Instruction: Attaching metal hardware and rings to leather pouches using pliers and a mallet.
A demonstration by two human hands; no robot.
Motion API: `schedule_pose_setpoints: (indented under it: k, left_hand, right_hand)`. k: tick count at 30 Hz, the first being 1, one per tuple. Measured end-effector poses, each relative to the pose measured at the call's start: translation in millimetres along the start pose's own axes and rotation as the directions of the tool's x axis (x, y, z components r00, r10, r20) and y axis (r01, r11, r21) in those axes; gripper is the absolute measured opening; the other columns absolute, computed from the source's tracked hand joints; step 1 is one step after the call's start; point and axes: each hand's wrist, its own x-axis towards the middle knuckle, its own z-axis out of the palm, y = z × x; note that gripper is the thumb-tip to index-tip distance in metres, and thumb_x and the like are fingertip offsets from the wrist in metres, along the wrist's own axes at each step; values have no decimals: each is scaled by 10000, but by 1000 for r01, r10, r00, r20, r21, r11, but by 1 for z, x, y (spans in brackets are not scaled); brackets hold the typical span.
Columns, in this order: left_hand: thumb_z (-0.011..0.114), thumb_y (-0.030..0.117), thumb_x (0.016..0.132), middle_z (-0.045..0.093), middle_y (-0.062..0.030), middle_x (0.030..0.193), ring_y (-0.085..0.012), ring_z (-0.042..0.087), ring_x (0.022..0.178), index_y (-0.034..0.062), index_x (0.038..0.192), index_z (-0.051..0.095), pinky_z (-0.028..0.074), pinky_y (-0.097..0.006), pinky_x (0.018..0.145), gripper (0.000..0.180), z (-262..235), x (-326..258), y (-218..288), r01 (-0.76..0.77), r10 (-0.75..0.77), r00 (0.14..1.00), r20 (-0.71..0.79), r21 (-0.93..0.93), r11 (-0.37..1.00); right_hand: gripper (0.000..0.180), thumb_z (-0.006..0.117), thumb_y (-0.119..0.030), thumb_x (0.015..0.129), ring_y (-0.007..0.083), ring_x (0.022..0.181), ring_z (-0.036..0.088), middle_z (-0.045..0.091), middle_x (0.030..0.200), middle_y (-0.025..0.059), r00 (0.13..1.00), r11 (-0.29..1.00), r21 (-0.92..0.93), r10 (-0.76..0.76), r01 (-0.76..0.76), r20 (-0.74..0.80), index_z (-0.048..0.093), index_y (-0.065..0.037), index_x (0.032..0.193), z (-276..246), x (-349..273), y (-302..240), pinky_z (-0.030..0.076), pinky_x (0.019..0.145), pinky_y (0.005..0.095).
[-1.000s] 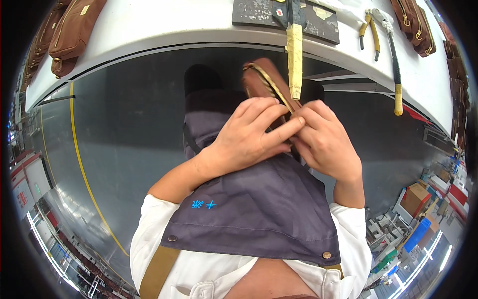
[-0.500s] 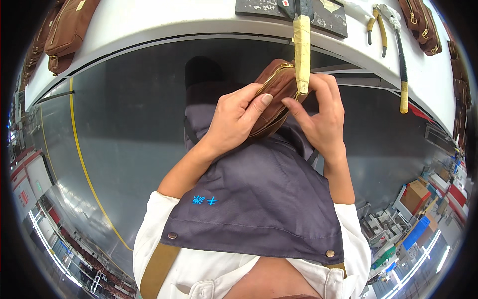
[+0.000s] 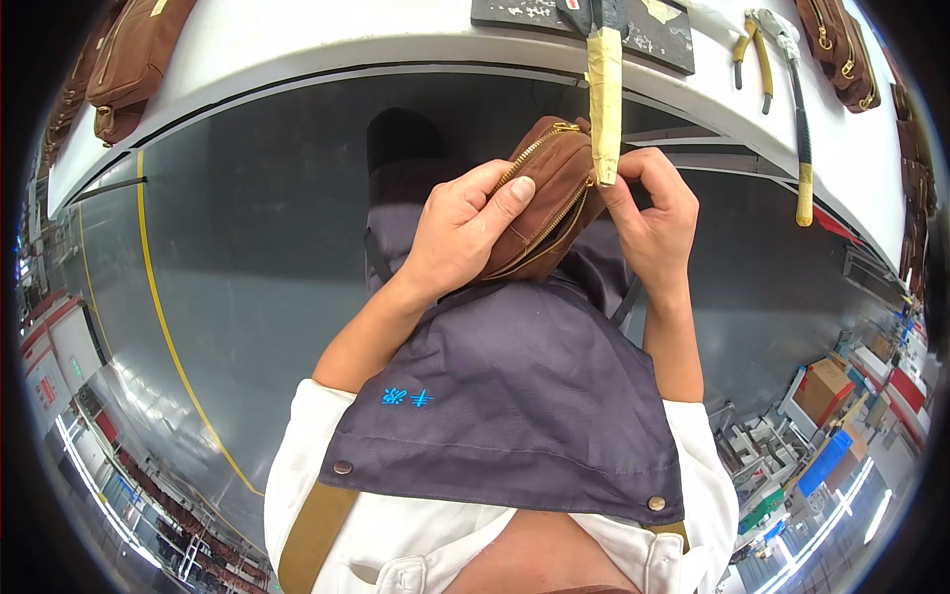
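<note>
Both hands, left hand (image 3: 463, 233) and right hand (image 3: 653, 213), grasp a brown zippered pouch (image 3: 542, 198) (gold zip) held just below the white worktop (image 3: 396, 40) edge.

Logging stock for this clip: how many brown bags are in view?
3, maybe more hidden past the rim: a brown pouch held in both hands, the left hand and right hand; one bag on the table's far-left end; one bag far right.
</note>
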Motion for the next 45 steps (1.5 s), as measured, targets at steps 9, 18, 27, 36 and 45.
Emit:
schedule_pose_setpoints:
  k: [9,18,27,36,45]
  left_hand:
    - [592,263,1006,501,-28,652,-59,413,651,-10,899,608,412,-267,565,294,2,13,-14,-6,25,984,-174,112,994]
    - [585,244,1007,436,-121,599,-95,366,574,-23,838,553,389,-307,495,318,3,15,-18,-48,108,978,-176,317,947]
    - [596,251,993,707,-147,964,-202,687,878,17,1261,563,535,-333,832,358,-17,30,-13,-36,67,994,-84,325,945]
    - [525,248,1034,667,-78,1063,-133,657,923,33,1412,467,545,-276,830,439,-53,40,-6,395,-359,917,176,-257,882]
    - [501,320,1041,644,-113,1172,-180,618,1076,1,1308,569,500,-320,957,421,-54,32,-13,450,-434,893,120,-284,847]
  right_hand:
    - [274,816,-181,748,255,641,525,520,689,51,914,913,-146,-349,382,208,561,-87,713,37,-32,-11,434,647,388]
    - [225,832,-165,743,227,651,573,563,686,36,893,847,-287,-406,448,194,622,-84,744,33,-33,-4,514,707,364]
    - [294,680,-186,889,306,940,627,671,999,125,993,990,-98,-110,105,-52,663,-54,1151,47,0,45,479,890,385]
    - [411,582,-294,979,170,1023,626,671,1171,108,335,70,362,569,-930,751,631,-3,1265,102,-30,84,499,877,313]
    - [429,501,-344,998,183,1033,623,684,1148,127,427,289,317,669,-903,608,662,-14,1219,100,-31,86,477,879,304]
